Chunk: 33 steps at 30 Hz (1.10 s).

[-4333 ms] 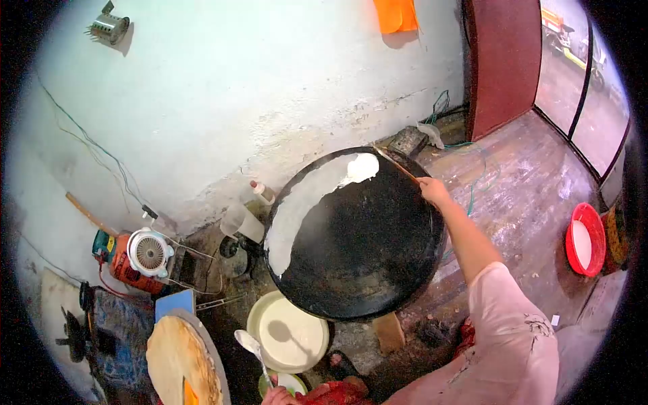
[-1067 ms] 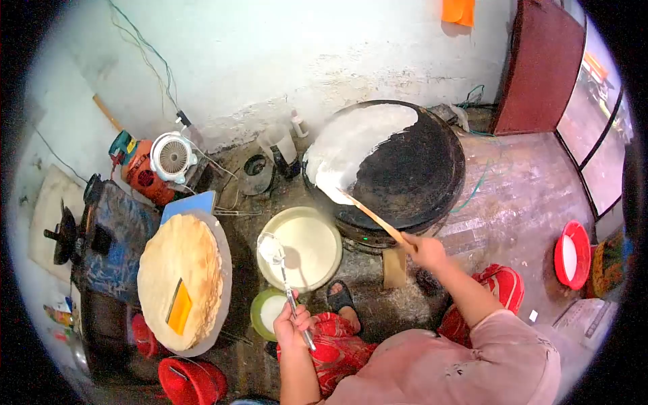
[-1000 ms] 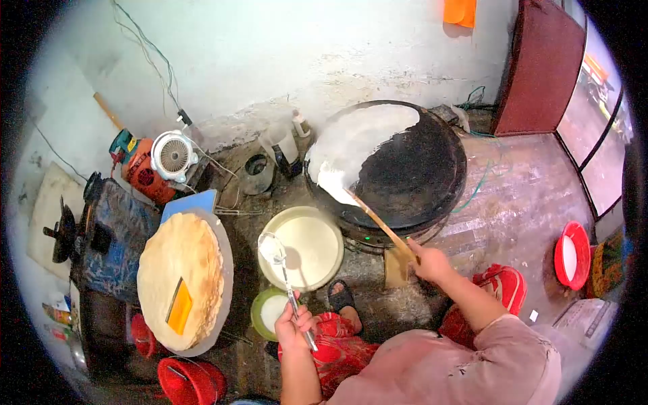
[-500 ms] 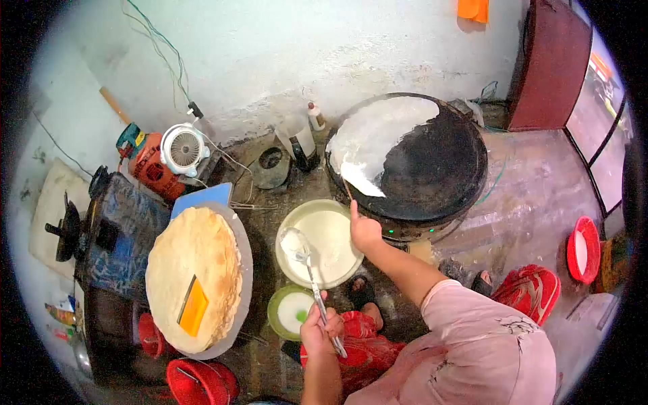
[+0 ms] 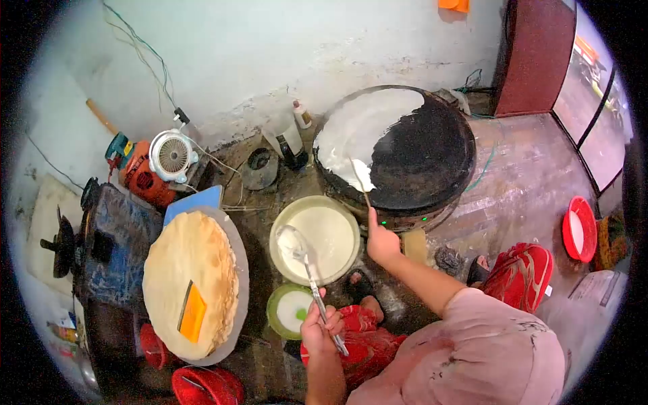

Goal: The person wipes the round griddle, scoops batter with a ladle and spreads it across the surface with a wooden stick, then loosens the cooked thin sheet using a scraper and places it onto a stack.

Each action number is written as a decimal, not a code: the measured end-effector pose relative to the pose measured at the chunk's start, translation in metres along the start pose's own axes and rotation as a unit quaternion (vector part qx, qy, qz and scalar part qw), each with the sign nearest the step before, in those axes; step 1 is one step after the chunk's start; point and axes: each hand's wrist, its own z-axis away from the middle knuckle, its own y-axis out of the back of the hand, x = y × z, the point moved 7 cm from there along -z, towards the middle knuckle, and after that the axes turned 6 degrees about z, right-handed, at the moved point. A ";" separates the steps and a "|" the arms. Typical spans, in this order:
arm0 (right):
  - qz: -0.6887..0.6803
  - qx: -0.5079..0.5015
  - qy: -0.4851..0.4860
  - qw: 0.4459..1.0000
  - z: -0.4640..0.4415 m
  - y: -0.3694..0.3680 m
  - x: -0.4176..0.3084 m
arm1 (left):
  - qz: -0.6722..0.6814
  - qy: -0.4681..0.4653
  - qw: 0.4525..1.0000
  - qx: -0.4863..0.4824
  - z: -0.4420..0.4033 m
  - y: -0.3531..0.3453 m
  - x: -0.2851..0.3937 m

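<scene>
My right hand (image 5: pixel 383 244) grips the thin handle of a batter spreader (image 5: pixel 365 191), whose far end lies in the white batter (image 5: pixel 361 128) on the round black griddle (image 5: pixel 428 158). Batter coats the griddle's left side; the right side is bare black. My left hand (image 5: pixel 322 329) is closed around the metal handle of a ladle (image 5: pixel 312 277). The ladle's batter-smeared bowl hangs over a wide basin (image 5: pixel 356 255) of pale batter. Below it stands a green bowl (image 5: pixel 273 314) of whitish liquid with something green in it.
To the left, a tall stack of thin flatbreads (image 5: pixel 182 256) carries an orange scraper (image 5: pixel 193 316). A white blower (image 5: pixel 173 156), a plastic jug (image 5: pixel 275 135) and a small bottle (image 5: pixel 302 115) stand by the wall. Red containers (image 5: pixel 208 388) sit front left; a red basin (image 5: pixel 588 226) is far right.
My right hand has moved the spreader rightward along the near part of the batter. The left hand still holds the ladle over the basin. The view has shifted slightly.
</scene>
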 end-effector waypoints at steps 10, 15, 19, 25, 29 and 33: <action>0.007 -0.001 -0.037 0.999 0.011 -0.010 0.023 | 0.024 0.009 1.000 -0.011 -0.002 0.004 0.000; -0.060 0.011 -0.030 0.998 0.057 -0.002 0.047 | 0.039 0.001 0.999 -0.024 -0.004 0.005 0.000; 0.010 -0.009 0.032 0.999 0.042 -0.007 0.036 | 0.034 -0.013 0.999 0.005 -0.002 0.000 -0.005; 0.020 0.076 -0.029 0.997 0.066 0.016 0.095 | 0.039 0.015 0.998 -0.042 -0.009 0.004 -0.006; 0.115 0.042 0.064 0.990 0.045 -0.008 0.089 | 0.039 0.021 0.999 -0.029 -0.008 -0.004 -0.011; 0.054 0.082 -0.018 0.995 0.040 0.025 0.142 | 0.029 0.017 0.999 -0.009 -0.012 0.002 -0.013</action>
